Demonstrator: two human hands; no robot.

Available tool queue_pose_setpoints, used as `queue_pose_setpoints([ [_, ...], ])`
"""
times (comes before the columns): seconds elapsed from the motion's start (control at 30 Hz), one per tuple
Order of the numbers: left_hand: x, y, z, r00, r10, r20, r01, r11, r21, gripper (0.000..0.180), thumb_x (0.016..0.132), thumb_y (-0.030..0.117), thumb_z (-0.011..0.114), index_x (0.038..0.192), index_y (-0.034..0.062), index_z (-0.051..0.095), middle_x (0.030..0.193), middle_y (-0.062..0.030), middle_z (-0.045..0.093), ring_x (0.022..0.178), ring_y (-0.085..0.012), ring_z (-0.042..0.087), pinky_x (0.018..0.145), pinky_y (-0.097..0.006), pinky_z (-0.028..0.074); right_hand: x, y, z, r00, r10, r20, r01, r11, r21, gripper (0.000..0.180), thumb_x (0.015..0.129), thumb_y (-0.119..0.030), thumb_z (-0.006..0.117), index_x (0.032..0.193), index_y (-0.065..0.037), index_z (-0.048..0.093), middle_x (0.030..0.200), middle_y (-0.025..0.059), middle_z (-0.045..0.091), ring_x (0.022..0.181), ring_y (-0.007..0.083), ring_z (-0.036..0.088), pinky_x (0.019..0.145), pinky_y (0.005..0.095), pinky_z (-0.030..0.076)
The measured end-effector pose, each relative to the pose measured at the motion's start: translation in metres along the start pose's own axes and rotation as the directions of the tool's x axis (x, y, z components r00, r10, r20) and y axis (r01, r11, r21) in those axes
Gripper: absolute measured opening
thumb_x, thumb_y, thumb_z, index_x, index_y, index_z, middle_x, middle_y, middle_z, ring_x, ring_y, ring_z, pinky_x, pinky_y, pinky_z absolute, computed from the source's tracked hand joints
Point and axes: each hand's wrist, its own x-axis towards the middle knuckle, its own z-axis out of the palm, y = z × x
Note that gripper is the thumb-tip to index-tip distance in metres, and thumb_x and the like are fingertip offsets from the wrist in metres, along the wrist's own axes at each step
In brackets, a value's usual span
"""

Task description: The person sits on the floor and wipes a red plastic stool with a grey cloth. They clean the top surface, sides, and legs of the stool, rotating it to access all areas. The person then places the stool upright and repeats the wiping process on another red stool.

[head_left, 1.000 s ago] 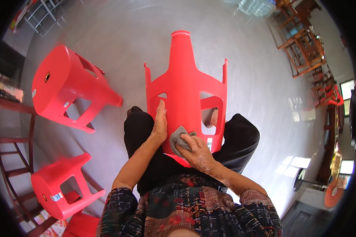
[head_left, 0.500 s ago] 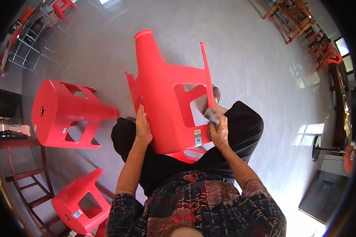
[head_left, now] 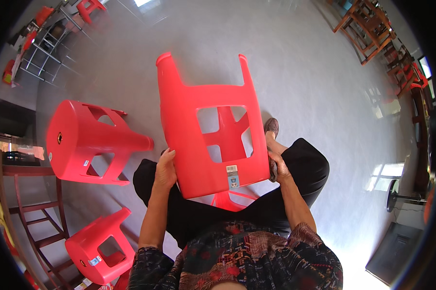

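A red plastic stool (head_left: 183, 150) lies tipped across my lap, its legs pointing away from me and its seat end toward my body. One side panel with a large opening and a small sticker faces up. My left hand (head_left: 165, 171) grips the stool's left side near the seat end, the thumb on its edge. At the opposite side, my right hand (head_left: 281, 170) presses against the stool. A crumpled dark grey cloth (head_left: 273, 172) shows between that hand and the plastic; part of it is hidden.
To my left, two more red stools (head_left: 68, 145) (head_left: 90, 256) lie on their sides beside a dark wooden rack (head_left: 32, 171). Beneath me is part of a red seat (head_left: 225, 200). Wooden chairs (head_left: 365, 29) stand far right, a black-based fan (head_left: 393, 195) nearer.
The stool has turned so its stickered panel faces me more squarely. My right hand and the cloth have moved from near the panel's opening to the stool's right side.
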Motion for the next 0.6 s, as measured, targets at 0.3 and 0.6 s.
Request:
queue_pose_setpoints([
  [0.3,0.007,0.062,0.023,0.993,-0.1,-0.06,0.114,0.948,0.297,0.051,0.098,0.042,0.049,0.128,0.0013,0.053,0.124,-0.0094,0.06,0.114,-0.021,0.057,0.097,-0.035,0.046,-0.03,-0.085,0.095,0.978,-0.2,0.057,0.208,0.954,-0.216,0.038,0.089,-0.032,0.067,0.108,0.001,0.062,0.09,0.0086,0.064,0.081,0.0162,0.064,0.071,0.0291,0.054],
  [0.6,0.012,0.071,0.047,1.0,0.031,0.003,-0.03,0.917,0.397,0.06,0.093,0.049,0.054,0.13,0.0012,0.052,0.127,-0.0092,0.058,0.114,-0.0204,0.056,0.098,-0.035,0.044,0.001,-0.117,0.115,0.993,-0.077,-0.09,0.083,0.995,0.064,0.019,0.094,-0.019,0.059,0.092,0.0,0.063,0.08,0.0083,0.066,0.064,0.016,0.065,0.055,0.03,0.057],
])
